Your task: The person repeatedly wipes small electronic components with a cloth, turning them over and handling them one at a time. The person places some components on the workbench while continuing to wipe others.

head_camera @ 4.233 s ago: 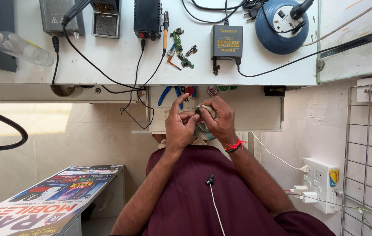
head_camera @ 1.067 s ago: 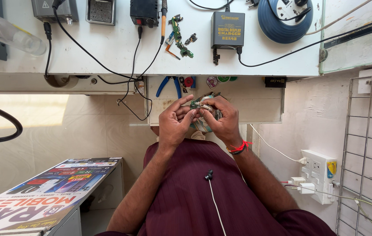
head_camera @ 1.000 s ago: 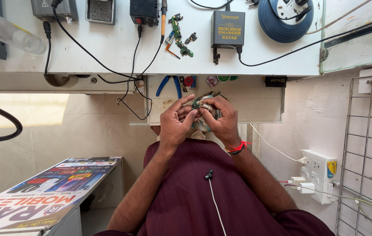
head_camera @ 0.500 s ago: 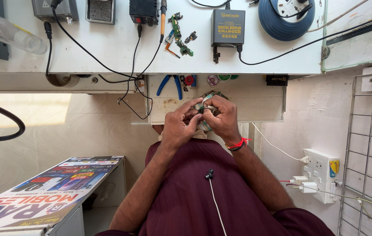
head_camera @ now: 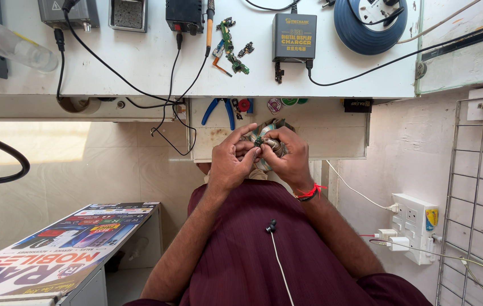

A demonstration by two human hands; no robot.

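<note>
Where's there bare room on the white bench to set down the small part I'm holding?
The widest bare stretch of the white bench lies between the clear bottle and the loose circuit strips, crossed only by black cables. A smaller patch sits right of the charger box, below the blue cable reel. The open drawer is crowded.

A long printed signboard [head_camera: 54, 243], white with red, blue and yellow, lies lower left; a small yellow-blue sticker [head_camera: 431, 218] marks the white socket box [head_camera: 414, 226], lower right.
</note>
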